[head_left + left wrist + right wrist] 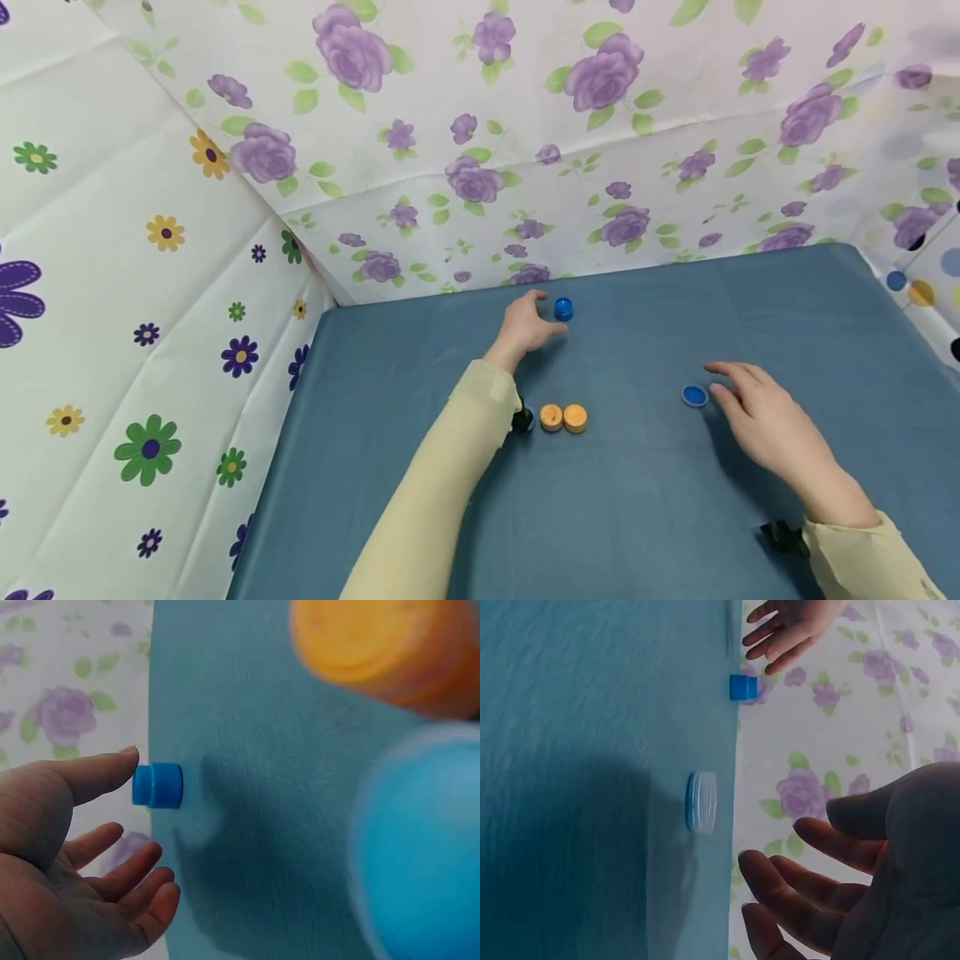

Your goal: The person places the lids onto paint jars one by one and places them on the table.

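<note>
The left hand (525, 325) reaches to the far side of the table, fingers and thumb spread beside a small blue tub (563, 309). In the left wrist view the thumb tip is close to that blue tub (166, 785); whether they touch I cannot tell. The right hand (768, 425) hovers with loosely bent fingers just right of a round blue piece with a pale rim (694, 396). From the right wrist, this piece looks like a clear, ridged lid (703, 802) over blue, apart from the fingers. Nothing is held in either hand.
Two orange tubs (575, 418) stand side by side mid-table. Left of them, a bluish round container (530, 419) is partly hidden by the left wrist; a light blue one (427, 847) looms blurred in the left wrist view. Floral sheets (472, 179) border the table.
</note>
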The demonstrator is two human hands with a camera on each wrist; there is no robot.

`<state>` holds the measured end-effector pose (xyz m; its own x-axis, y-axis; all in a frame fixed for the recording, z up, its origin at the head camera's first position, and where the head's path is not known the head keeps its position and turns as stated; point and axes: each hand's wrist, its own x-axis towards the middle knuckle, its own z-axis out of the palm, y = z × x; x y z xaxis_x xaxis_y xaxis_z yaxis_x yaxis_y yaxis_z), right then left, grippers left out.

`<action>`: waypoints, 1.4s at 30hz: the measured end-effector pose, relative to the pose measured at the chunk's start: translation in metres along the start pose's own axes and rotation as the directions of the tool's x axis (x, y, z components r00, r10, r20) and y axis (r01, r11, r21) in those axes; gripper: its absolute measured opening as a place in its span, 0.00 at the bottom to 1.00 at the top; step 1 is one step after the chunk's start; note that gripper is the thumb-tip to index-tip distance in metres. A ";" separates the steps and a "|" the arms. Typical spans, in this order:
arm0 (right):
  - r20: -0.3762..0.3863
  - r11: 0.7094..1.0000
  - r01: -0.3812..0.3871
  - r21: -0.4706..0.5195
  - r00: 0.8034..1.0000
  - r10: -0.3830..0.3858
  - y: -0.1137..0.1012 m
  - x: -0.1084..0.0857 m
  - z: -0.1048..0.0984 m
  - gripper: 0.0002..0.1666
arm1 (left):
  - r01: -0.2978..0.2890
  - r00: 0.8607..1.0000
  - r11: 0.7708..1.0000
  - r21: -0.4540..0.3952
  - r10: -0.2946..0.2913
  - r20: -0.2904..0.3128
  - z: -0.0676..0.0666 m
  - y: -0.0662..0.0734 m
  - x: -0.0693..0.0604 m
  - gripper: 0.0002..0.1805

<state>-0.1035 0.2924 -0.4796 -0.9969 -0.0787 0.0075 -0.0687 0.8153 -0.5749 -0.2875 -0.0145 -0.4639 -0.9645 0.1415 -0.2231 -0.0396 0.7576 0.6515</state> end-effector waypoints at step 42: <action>0.189 0.985 0.038 -0.167 0.982 -0.006 0.010 0.015 0.023 0.40 | -0.478 0.871 0.716 -0.508 0.459 -0.173 -0.031 -0.043 -0.137 0.22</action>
<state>-0.1179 0.2862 -0.5036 -0.9710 -0.1908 -0.1440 -0.1124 0.8960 -0.4297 -0.1615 -0.0864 -0.4387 -0.9038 0.3608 0.2301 0.3001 0.1512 0.9418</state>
